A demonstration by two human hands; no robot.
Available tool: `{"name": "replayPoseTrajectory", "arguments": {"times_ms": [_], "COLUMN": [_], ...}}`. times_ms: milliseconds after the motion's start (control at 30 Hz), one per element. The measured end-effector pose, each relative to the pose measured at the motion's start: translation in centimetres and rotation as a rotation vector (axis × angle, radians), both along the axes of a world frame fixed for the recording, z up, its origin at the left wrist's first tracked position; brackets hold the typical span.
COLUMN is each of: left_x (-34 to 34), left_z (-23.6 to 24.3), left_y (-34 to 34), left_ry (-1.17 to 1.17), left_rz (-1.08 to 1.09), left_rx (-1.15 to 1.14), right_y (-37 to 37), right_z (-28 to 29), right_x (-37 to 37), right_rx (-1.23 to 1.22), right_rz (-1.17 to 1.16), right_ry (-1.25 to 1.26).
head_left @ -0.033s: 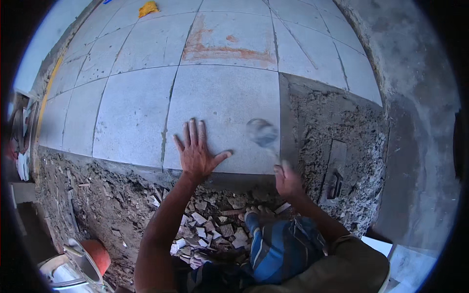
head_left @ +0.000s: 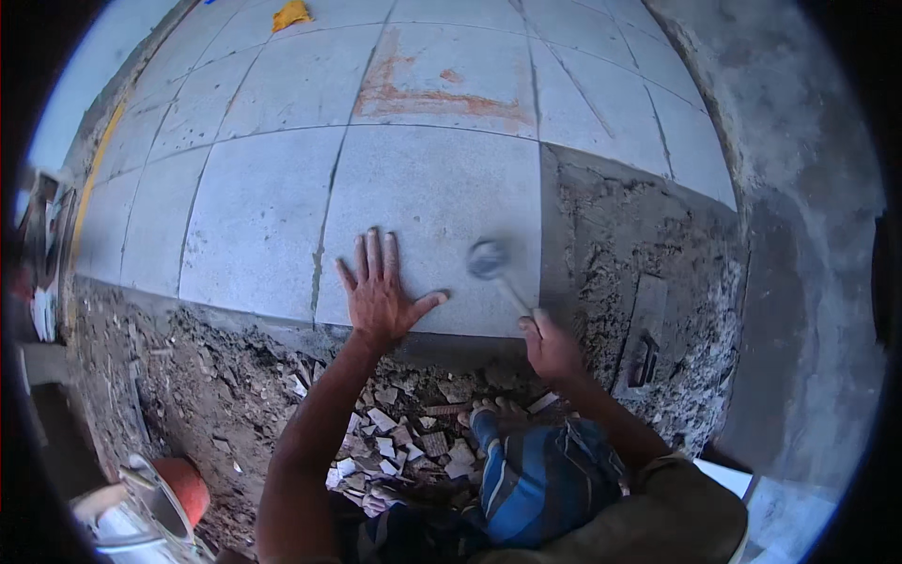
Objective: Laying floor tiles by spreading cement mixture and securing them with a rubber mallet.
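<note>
My left hand (head_left: 381,296) lies flat with spread fingers on a large light-grey floor tile (head_left: 432,183), near its front left part. My right hand (head_left: 552,348) is closed round the pale handle of a mallet (head_left: 488,259). The round grey mallet head is blurred and stands over the right part of the same tile; whether it touches the tile I cannot tell. Grey mortar (head_left: 611,226) borders the tile on the right. A flat trowel (head_left: 648,305) with a dark handle rests on that mortar, to the right of my right hand.
Laid tiles (head_left: 263,216) stretch to the left and far side, one with orange stains. Broken tile pieces (head_left: 404,446) lie on rough ground before me, by my foot. An orange bucket (head_left: 188,489) tips at lower left. A yellow cloth-like thing (head_left: 291,14) lies far off.
The mallet head has shifted slightly to the left and looks less smeared, with its handle now plainer. My left hand stays on the tile.
</note>
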State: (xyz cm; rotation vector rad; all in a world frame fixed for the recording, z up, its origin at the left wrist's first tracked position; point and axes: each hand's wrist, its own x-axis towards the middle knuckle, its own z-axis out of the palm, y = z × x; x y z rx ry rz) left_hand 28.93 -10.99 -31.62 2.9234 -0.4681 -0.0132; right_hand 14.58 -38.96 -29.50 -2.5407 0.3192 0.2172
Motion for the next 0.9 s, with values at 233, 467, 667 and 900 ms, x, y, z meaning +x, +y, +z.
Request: {"name": "replayPoseTrajectory", "arguments": {"times_ms": [233,467,667,900], "left_x": [0.8,-0.2,-0.6,-0.8], "left_z": [-0.9,-1.7,-1.9,-3.0], "left_y": [0.3,1.5,1.6,1.5], "left_ry": [-0.054,-0.116,-0.141,-0.093], "left_rz": [-0.015,0.028,0.037,0.044], "left_rx": [-0.113,-0.147,-0.184,-0.194], "right_y": [2.2,4.6,4.9,3.6], "right_z": [0.5,-0.7,0.5,-2.3], "right_x": [1.4,2.6,2.5,0.8], "right_rx": [0.260,0.431,0.467,0.252], "right_rz": [0.083,-0.010,0.059,0.138], "right_ry": [-0.276,-0.310,-0.252,-0.231]}}
